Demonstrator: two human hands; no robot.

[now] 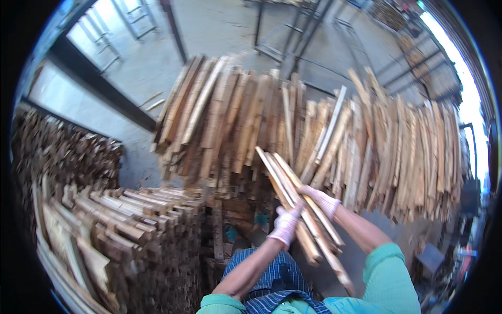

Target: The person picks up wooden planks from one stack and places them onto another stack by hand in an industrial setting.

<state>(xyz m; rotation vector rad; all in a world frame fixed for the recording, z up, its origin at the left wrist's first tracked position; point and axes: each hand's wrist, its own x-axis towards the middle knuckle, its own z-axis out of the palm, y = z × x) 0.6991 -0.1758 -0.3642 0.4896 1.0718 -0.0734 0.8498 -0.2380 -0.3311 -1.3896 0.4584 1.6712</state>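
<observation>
A loose bundle of several wooden strips [315, 226] is held in front of my body, slanting from upper left to lower right. My left hand [286, 224], in a pale pink glove, is wrapped round the bundle's near left side. On the right side my gloved right hand [321, 201] grips the same strips a little farther up. Parts of the fingers are hidden by the wood. The upper ends of the strips reach over a wide pile of long wooden strips [235, 115] that spreads across the middle.
To my left stands a tall stack of wooden strips [125, 220], with a darker stack [63, 146] beyond it. A dark metal beam [99, 78] slants down at the upper left. Metal frames [285, 42] stand on the grey floor [219, 26] behind the pile.
</observation>
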